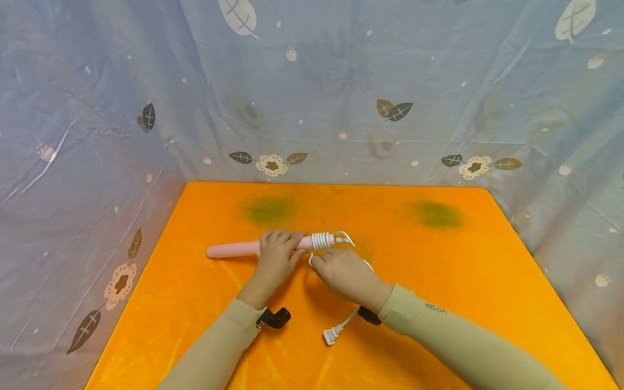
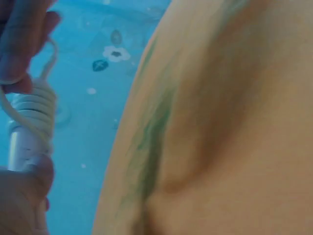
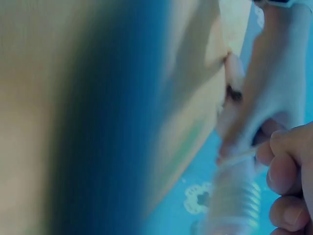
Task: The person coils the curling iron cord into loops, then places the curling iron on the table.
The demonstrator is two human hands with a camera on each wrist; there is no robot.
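A slim pink hair iron (image 1: 234, 249) lies crosswise in front of me, its long end to the left. My left hand (image 1: 276, 260) grips it around the middle, thumb on the near side. Several turns of white power cord (image 1: 320, 240) circle the handle just right of that hand. Close below the turns, my right hand (image 1: 348, 273) pinches the cord, and the right wrist view shows a taut stretch of cord (image 3: 239, 157) running from its fingertips to the handle. A loop leaves the handle's right end. The cord's white plug (image 1: 330, 335) lies below the right wrist.
An orange tabletop (image 1: 487, 303) with green smudges lies under everything. Blue-grey patterned curtain (image 1: 341, 81) hangs behind the table and along both sides. A black wrist-camera mount (image 1: 275, 318) sticks out from the left cuff, another (image 1: 369, 316) from the right.
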